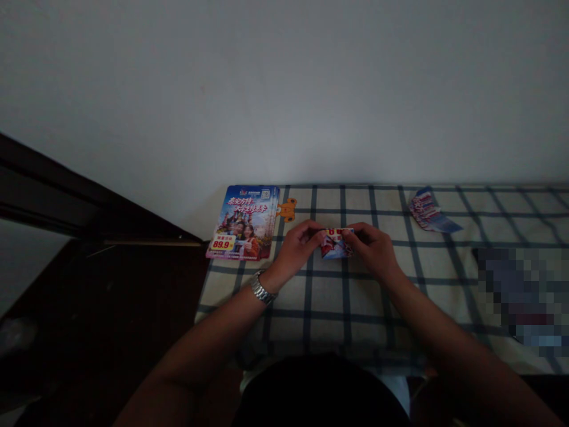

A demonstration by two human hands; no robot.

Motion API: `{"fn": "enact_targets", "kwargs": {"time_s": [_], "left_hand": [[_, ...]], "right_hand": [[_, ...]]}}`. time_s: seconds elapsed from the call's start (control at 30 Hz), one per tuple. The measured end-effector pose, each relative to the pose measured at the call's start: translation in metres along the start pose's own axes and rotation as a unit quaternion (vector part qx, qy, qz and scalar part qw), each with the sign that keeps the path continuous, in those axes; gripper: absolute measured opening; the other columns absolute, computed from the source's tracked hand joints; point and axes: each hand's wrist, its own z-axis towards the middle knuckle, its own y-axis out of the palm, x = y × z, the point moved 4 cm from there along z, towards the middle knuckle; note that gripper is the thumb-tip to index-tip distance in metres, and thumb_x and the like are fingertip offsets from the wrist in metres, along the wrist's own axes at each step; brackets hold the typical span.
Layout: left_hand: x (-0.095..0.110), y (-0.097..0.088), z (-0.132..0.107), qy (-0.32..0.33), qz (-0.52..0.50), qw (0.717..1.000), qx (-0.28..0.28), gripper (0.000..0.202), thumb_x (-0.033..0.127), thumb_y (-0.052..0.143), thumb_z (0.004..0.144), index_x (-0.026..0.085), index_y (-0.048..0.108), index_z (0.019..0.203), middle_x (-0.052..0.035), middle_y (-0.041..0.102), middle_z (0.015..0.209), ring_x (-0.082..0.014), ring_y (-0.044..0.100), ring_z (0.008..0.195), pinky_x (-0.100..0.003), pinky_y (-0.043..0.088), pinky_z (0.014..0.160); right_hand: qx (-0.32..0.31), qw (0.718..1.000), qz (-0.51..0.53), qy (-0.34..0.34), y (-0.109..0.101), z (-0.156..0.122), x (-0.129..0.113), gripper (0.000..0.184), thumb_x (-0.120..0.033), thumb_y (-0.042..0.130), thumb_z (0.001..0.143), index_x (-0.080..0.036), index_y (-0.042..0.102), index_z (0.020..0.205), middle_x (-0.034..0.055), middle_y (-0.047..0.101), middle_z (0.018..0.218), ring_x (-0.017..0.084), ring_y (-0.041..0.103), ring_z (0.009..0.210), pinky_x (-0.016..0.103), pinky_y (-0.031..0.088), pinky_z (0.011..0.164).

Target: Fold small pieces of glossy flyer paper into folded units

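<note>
A small folded flyer (pixel 336 246), printed in red, white and blue, is held between my two hands above the checked tablecloth. My left hand (pixel 303 242), with a metal watch (pixel 263 288) on its wrist, pinches the flyer's left upper edge. On the opposite side, my right hand (pixel 370 244) grips the right upper edge between thumb and fingers. A stack of colourful flyers (pixel 242 222) lies to the left of my hands. Farther right on the cloth rests a folded paper piece (pixel 430 212) in similar colours.
An orange bear-shaped cutout (pixel 287 210) lies beside the stack. The checked tablecloth (pixel 284 314) covers the table, which meets a plain wall (pixel 333 95) at the back. A blurred-out dark object (pixel 524 302) is at the right. Dark floor (pixel 133 296) shows on the left.
</note>
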Motion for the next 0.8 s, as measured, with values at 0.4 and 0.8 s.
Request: {"fn": "enact_targets", "kwargs": {"time_s": [0.4, 0.8], "left_hand": [[0.0027, 0.0002, -0.0011, -0.009, -0.017, 1.000, 0.007, 0.025, 0.041, 0.072, 0.092, 0.018, 0.065, 0.085, 0.0004, 0.062, 0.080, -0.0133, 0.059, 0.076, -0.025, 0.048, 0.073], [0.0003, -0.0002, -0.0010, -0.007, -0.023, 1.000, 0.007, 0.030, 0.048, 0.074, 0.091, 0.018, 0.067, 0.089, -0.0008, 0.065, 0.081, -0.0134, 0.060, 0.075, -0.025, 0.050, 0.070]], "right_hand": [[-0.004, 1.000, -0.016, -0.006, -0.0001, -0.0020, -0.0031, 0.031, -0.053, 0.072, 0.090, -0.023, 0.075, 0.088, 0.0033, 0.076, 0.079, 0.021, 0.070, 0.072, 0.032, 0.057, 0.065], [-0.001, 1.000, -0.014, -0.010, -0.0001, -0.0034, -0.0030, 0.032, -0.055, 0.071, 0.090, -0.024, 0.076, 0.089, 0.0036, 0.077, 0.082, 0.023, 0.072, 0.075, 0.035, 0.059, 0.068]]}}
